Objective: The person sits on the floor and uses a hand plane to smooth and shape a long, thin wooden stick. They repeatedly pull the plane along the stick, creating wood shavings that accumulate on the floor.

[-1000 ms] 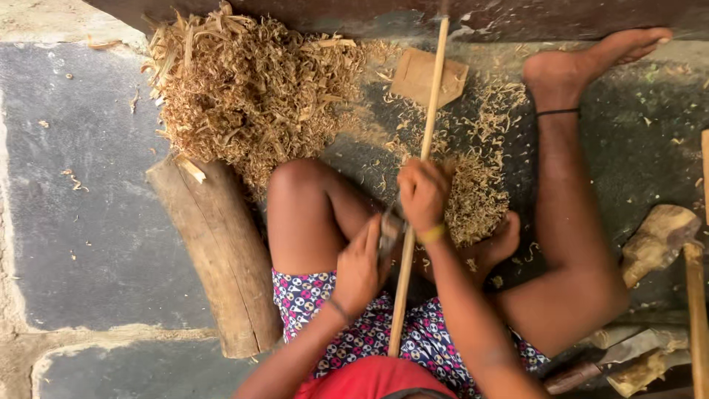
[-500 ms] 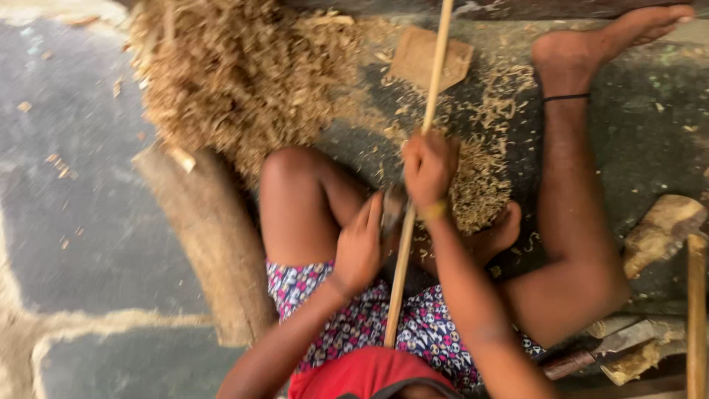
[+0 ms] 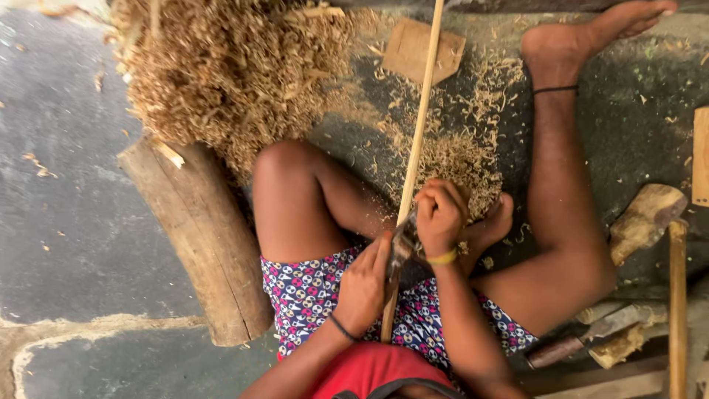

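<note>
Seated on the stone floor [image 3: 88,222], a person shaves a long wooden stick [image 3: 416,140]. Left of the stick lie a log [image 3: 199,244] and a shavings heap [image 3: 229,66]. The left hand [image 3: 363,284] grips a blade [image 3: 401,247] against it; the right hand [image 3: 440,219] clenches the stick itself. Shallow, steady strokes away from the body would serve best.

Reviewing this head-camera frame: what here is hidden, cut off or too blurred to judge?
- Dark tool: mostly covered by the left hand and right hand; its kind and edge cannot be made out.
- Long stick: top cut off by the frame edge; lower end blurs into the patterned shorts.
- Pile of shavings: runs past the top edge.
- Tools at lower right: partly cut off, kinds unclear.
</note>
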